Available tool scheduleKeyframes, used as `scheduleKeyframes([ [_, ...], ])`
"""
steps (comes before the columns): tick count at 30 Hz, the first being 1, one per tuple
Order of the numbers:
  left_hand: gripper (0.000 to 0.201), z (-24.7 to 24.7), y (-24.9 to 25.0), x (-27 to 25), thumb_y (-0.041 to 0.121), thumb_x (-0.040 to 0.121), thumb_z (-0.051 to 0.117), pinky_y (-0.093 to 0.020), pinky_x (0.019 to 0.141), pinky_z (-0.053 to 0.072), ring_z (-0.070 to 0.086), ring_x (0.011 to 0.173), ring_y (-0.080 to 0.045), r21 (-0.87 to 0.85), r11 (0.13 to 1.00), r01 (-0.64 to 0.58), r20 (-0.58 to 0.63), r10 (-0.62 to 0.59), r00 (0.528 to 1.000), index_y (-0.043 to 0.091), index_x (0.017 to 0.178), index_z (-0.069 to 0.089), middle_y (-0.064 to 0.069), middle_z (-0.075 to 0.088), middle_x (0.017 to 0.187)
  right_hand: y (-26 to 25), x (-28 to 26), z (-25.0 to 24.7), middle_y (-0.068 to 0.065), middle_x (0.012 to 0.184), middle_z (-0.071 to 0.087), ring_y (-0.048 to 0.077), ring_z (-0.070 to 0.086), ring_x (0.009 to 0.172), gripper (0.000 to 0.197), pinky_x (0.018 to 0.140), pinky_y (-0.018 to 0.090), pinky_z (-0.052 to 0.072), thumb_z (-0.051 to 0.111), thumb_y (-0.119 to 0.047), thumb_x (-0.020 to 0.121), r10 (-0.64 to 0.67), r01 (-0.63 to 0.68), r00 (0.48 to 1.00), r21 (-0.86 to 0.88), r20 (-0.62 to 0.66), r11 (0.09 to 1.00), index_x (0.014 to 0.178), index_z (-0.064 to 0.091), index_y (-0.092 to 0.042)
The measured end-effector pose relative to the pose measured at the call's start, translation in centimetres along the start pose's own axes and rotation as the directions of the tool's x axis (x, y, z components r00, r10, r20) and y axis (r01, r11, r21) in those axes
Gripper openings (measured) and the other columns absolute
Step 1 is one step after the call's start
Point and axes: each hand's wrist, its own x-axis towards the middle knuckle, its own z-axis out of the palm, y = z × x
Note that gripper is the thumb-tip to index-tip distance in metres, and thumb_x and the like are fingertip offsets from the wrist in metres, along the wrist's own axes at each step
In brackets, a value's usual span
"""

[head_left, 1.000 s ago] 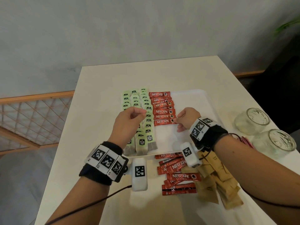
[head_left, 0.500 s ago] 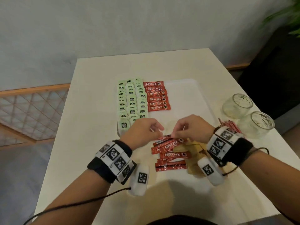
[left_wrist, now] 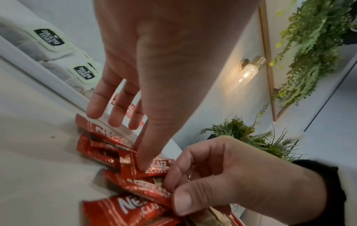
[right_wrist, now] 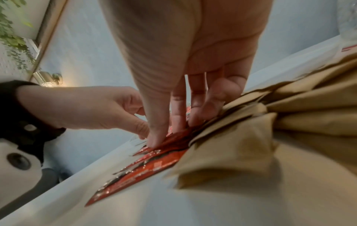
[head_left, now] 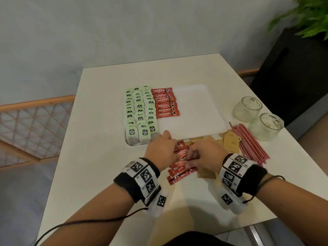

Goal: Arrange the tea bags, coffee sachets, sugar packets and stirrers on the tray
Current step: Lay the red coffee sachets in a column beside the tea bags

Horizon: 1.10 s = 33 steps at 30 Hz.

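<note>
A white tray point(head_left: 195, 112) holds rows of green tea bags point(head_left: 140, 110) on its left and a column of red coffee sachets point(head_left: 166, 103) beside them. Loose coffee sachets point(head_left: 179, 173) lie in a pile on the table just before the tray's front edge. Both hands are over this pile. My left hand point(head_left: 162, 148) has straight fingers, and its thumb point(left_wrist: 142, 166) presses on one sachet. My right hand point(head_left: 204, 155) curls its fingers and pinches a sachet point(left_wrist: 154, 191) at its end. Brown sugar packets point(head_left: 230, 142) and red stirrers point(head_left: 248, 142) lie on the table to the right.
Two glass jars point(head_left: 247, 108) point(head_left: 265, 126) stand near the table's right edge, behind the stirrers. The right half of the tray is bare. A wall runs behind the table, and a plant point(head_left: 308, 16) stands at the far right.
Both hands pulled back from the sachet column on the tray to the loose pile in front of it. The right hand has taken hold of a sachet there.
</note>
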Motion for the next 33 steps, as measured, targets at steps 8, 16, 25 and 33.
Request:
scheduleKeyframes([
  [8, 0.059, 0.2, 1.2, 0.6, 0.058, 0.083, 0.065, -0.037, 0.081, 0.047, 0.057, 0.105, -0.026, 0.109, 0.989, 0.098, 0.002, -0.099, 0.995, 0.012, 0.118, 0.051, -0.006, 0.056, 0.114, 0.1, -0.1, 0.3, -0.016, 0.085, 0.059, 0.001, 0.056, 0.079, 0.023, 0.075, 0.027, 0.052, 0.083, -0.044, 0.065, -0.022, 0.021, 1.0, -0.095, -0.006, 0.995, 0.076, 0.066, -0.034],
  [16, 0.04, 0.2, 1.3, 0.9, 0.039, 0.092, 0.061, -0.034, 0.074, 0.041, 0.06, 0.105, -0.028, 0.175, 0.982, 0.067, 0.043, -0.075, 0.996, 0.01, 0.119, 0.054, -0.008, 0.059, 0.116, 0.5, -0.4, 0.5, -0.015, 0.085, 0.062, 0.003, 0.057, 0.08, 0.022, 0.065, 0.02, 0.043, 0.084, -0.038, 0.067, -0.007, 0.006, 1.0, -0.072, -0.01, 0.997, 0.082, 0.069, -0.03],
  [25, 0.027, -0.1, 0.9, 0.7, 0.024, 0.097, 0.055, -0.032, 0.074, 0.041, 0.061, 0.103, -0.03, 0.072, 0.995, 0.065, 0.259, -0.082, 0.962, 0.004, 0.115, 0.057, -0.012, 0.062, 0.115, 1.1, -0.6, 0.7, -0.011, 0.082, 0.065, 0.005, 0.061, 0.077, 0.019, 0.071, 0.022, 0.05, 0.085, -0.032, 0.068, -0.014, 0.015, 1.0, 0.067, -0.016, 0.998, 0.075, 0.068, -0.027],
  [33, 0.023, 0.0, -1.2, -0.2, 0.021, 0.104, 0.04, -0.029, 0.069, 0.041, 0.059, 0.084, -0.026, -0.194, 0.967, 0.167, 0.252, -0.115, 0.961, 0.003, 0.111, 0.051, -0.014, 0.063, 0.103, 2.0, -1.0, -0.1, -0.01, 0.075, 0.067, 0.0, 0.06, 0.07, 0.016, 0.062, 0.011, 0.043, 0.083, -0.027, 0.072, -0.014, 0.03, 0.998, 0.243, -0.067, 0.97, 0.074, 0.069, -0.021],
])
